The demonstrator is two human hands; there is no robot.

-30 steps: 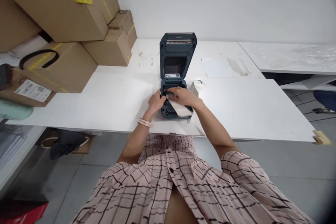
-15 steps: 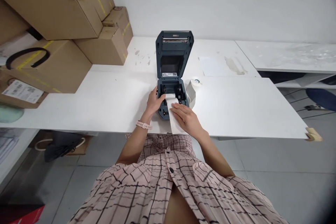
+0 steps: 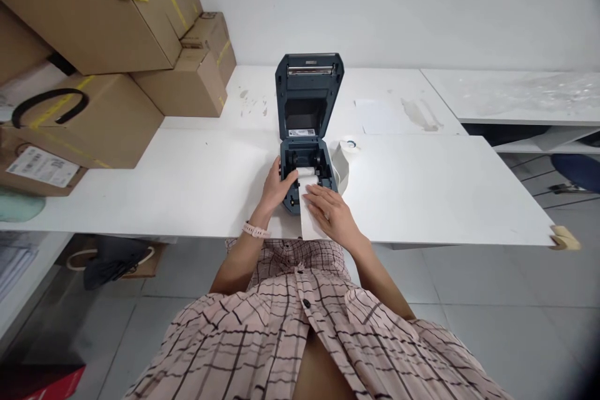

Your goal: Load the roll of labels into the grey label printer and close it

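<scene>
A dark blue label printer [image 3: 307,131] stands on the white table [image 3: 422,194] with its lid raised. A strip of white label paper [image 3: 307,215] runs out of its front toward the table edge. My right hand [image 3: 330,215] lies flat on that strip with the fingers stretched out. My left hand [image 3: 276,187] rests against the printer's left front side, fingers curled toward the paper slot; it wears a pale watch at the wrist. A white roll of labels [image 3: 345,159] stands just right of the printer.
Stacked cardboard boxes [image 3: 117,44] fill the table's left and back left. A second white table [image 3: 515,100] adjoins at the back right, with a sheet of paper [image 3: 379,117] near the seam. A brownish object [image 3: 565,237] sits at the table's right corner. Bags lie on the floor below left.
My right hand came off the printer's inside and drew the paper strip forward, then flattened on it. The left hand stayed at the printer's left side.
</scene>
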